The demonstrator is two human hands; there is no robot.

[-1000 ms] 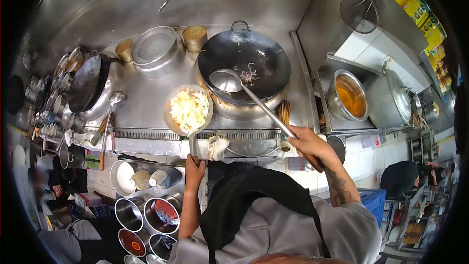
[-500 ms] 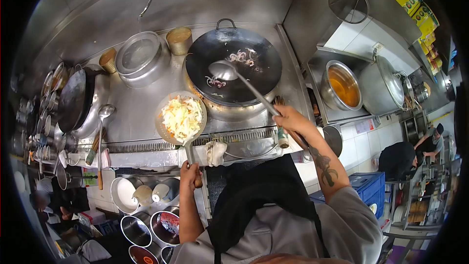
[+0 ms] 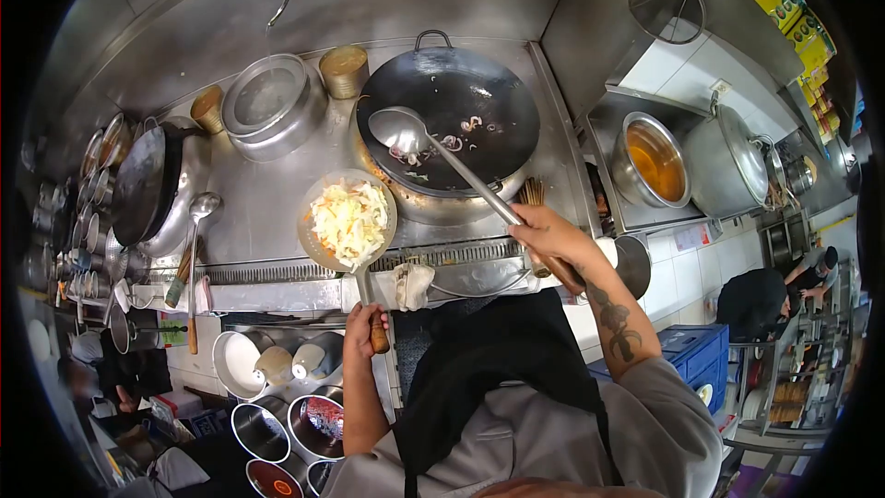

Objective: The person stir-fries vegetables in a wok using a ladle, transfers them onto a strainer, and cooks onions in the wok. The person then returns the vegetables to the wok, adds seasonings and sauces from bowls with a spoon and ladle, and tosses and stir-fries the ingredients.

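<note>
Right hand [image 3: 551,235] clenched round handle of ladle [image 3: 472,186]; ladle bowl inside wok [image 3: 512,120], by onion-like slices [image 3: 451,143]. Step seems stirring. Left hand [image 3: 361,334] grasps handle of strainer [image 3: 318,253]; its chopped vegetables [image 3: 348,221] lie just beyond that hand, near-left of wok. Adding them would call for strainer raised over wok, ladle clear.

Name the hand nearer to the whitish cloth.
Left. The left hand, gripping the strainer, is just left of the cloth; the right hand, gripping the ladle, is farther off, to its right.
</note>
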